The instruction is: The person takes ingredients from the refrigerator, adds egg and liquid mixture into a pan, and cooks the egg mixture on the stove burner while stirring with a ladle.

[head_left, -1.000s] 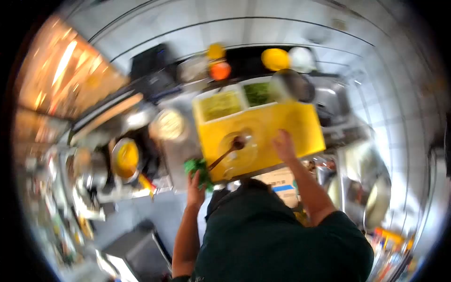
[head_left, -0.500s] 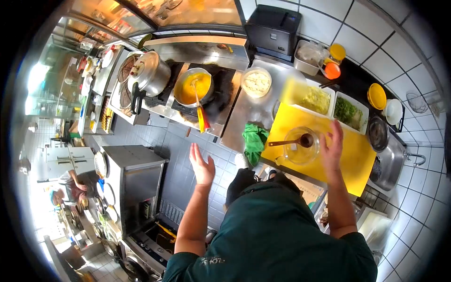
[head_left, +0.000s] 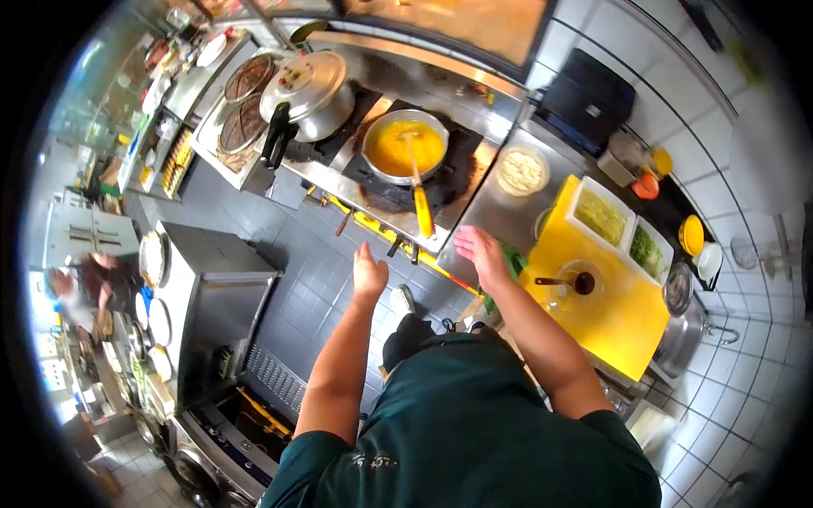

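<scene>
My left hand (head_left: 369, 273) is raised in the air in front of the stove, with its fingers stretched out and nothing in them. Near the counter's front edge, my right hand (head_left: 484, 256) is also open and bare, partly covering a green cloth (head_left: 511, 256). Ahead of both hands a pan (head_left: 369, 161) of yellow-orange liquid (head_left: 395, 152) stands on the burner. A spatula (head_left: 423, 210) with a yellow handle leans in it, its handle reaching toward me. On the yellow cutting board (head_left: 631, 334) sits a clear glass bowl (head_left: 559, 296) with a brown ladle (head_left: 583, 283) across it.
A pressure cooker (head_left: 318, 93) stands left of the pan, its black handle pointing toward me. Right of the stove are a bowl of pale pieces (head_left: 522, 171) and white trays of shredded (head_left: 600, 216) and green vegetables (head_left: 646, 251). Another person (head_left: 97, 279) is at far left.
My view has turned toward the stove. My right hand has left the glass bowl on the board and swung left to the counter edge. The left hand stays raised and open.
</scene>
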Demonstrator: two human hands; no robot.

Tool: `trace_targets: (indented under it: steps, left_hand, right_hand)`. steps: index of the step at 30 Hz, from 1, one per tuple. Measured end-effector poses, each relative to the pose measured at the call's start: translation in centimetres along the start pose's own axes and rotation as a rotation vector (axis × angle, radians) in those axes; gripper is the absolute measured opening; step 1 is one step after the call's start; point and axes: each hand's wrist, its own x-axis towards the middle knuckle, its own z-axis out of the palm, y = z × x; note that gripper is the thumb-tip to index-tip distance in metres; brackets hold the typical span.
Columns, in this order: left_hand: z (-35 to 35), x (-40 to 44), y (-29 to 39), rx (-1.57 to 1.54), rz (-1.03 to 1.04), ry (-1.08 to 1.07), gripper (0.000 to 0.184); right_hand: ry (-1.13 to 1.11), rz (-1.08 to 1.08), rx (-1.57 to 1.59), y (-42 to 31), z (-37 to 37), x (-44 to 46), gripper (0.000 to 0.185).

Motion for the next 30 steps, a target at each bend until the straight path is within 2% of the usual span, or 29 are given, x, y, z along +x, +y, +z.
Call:
trace_targets:
  steps: [2, 3, 4, 6, 7, 9, 14, 15, 17, 18, 21, 22, 23, 25, 27, 28, 29, 30]
  left_hand:
    - [-1.0, 0.3, -1.8, -0.070, -0.076, -0.161, 0.064]
    - [-1.1, 0.5, -3.3, -0.114, -0.118, -0.241, 0.063]
    - [0.1, 0.8, -5.7, -0.046, -0.065, -0.216, 0.058]
    - [0.7, 2.0, -8.1, -0.108, -0.069, -0.260, 0.053]
    - [0.7, 2.4, -8.9, -0.145, -0.083, -0.284, 0.051]
    - [1.9, 3.2, -10.5, -0.171, -0.077, -0.267, 0.041]
    - [3.2, 5.8, -12.2, -0.269, -0.078, -0.314, 0.029]
    - [3.9, 6.1, -12.5, -0.291, -0.097, -0.312, 0.031]
    - [4.8, 7.1, -12.5, -0.329, -0.114, -0.301, 0.034]
    - [4.1, 7.7, -12.0, -0.362, -0.170, -0.337, 0.034]
    - [5.9, 8.4, -11.7, -0.379, -0.121, -0.233, 0.035]
    - [5.8, 8.7, -11.5, -0.406, -0.167, -0.279, 0.039]
    - [6.1, 8.4, -11.5, -0.413, -0.112, -0.198, 0.040]
    - [3.3, 9.1, -9.3, -0.607, -0.205, -0.096, 0.051]
    - [0.9, 9.6, -7.1, -0.645, 0.001, 0.211, 0.065]
    - [-1.2, 9.8, -5.6, -0.686, 0.073, 0.196, 0.076]
    - [-4.3, 9.6, -3.5, -0.696, 0.115, 0.106, 0.077]
    - [-6.1, 9.8, -2.0, -0.611, 0.309, 0.073, 0.079]
  right_hand:
    - [0.074, 0.117, 0.073, 1.4, 2.9, 3.7, 0.051]
    - [0.018, 0.172, 0.138, 1.7, 4.2, 5.2, 0.053]
    - [-0.036, 0.235, 0.201, 1.9, 5.2, 6.7, 0.056]
    - [-0.123, 0.365, 0.278, 1.0, 7.6, 8.3, 0.060]
    - [-0.091, 0.405, 0.221, -0.1, 9.5, 8.5, 0.057]
    - [-0.272, 0.392, 0.331, 1.9, 8.6, 10.0, 0.055]
    - [0.165, 0.147, 0.094, 3.8, 11.7, 10.0, 0.040]
    - [0.273, 0.170, 0.055, 2.9, 13.7, 9.6, 0.038]
    - [0.042, 0.234, 0.138, 2.1, 13.3, 9.2, 0.040]
    - [0.056, 0.251, 0.124, 2.2, 13.4, 9.1, 0.041]
    - [0.073, 0.270, 0.106, 2.5, 13.8, 8.6, 0.045]
    - [0.081, 0.279, 0.098, 2.5, 13.8, 8.4, 0.045]
    - [0.086, 0.282, 0.095, 2.2, 13.9, 8.4, 0.045]
    - [0.100, 0.342, 0.144, 2.0, 13.1, 8.7, 0.046]
    - [0.070, 0.336, 0.120, 1.8, 12.7, 8.4, 0.046]
    - [0.069, 0.345, 0.101, 1.4, 12.8, 8.2, 0.046]
    - [0.067, 0.355, 0.084, 1.1, 12.9, 8.1, 0.046]
    - [0.080, 0.353, 0.079, 0.8, 13.0, 8.0, 0.047]
